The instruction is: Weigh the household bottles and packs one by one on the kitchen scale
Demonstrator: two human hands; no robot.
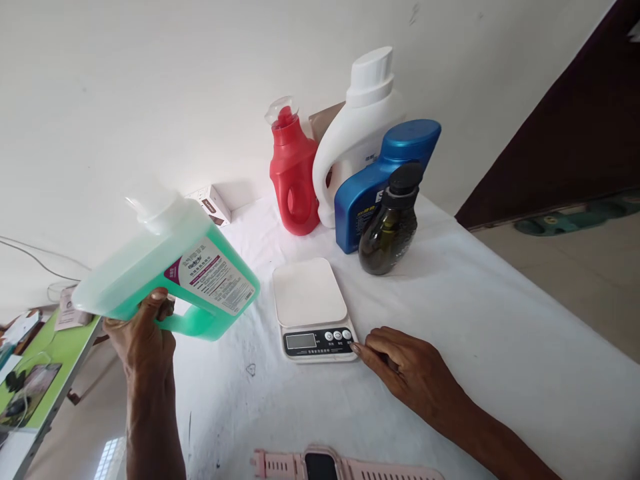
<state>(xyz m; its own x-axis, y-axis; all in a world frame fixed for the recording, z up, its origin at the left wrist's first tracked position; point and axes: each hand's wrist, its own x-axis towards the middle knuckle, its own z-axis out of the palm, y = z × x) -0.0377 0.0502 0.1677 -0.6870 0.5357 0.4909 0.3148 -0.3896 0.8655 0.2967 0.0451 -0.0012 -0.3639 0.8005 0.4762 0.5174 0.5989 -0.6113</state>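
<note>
My left hand (143,340) is wrapped round the handle of a translucent jug of green liquid detergent (215,270). The jug is tilted and held up at the left, its white cap pointing up and its label facing me. On the white cloth in the middle lies a digital kitchen scale (310,293) with a bare white platform and a dark, blank-looking display. My right hand (410,363) rests by the scale's front right corner, fingers curled in. Its extended thumb tip touches or nearly touches the panel edge near the rightmost button.
Behind the scale stand a red bottle (295,180), a white jug (357,127), a blue bottle (350,207) and a dark pump-type bottle (387,237). A small box (215,203) sits by the wall. A pink smartwatch (321,463) lies at the front edge. A green-topped table (47,333) is far left.
</note>
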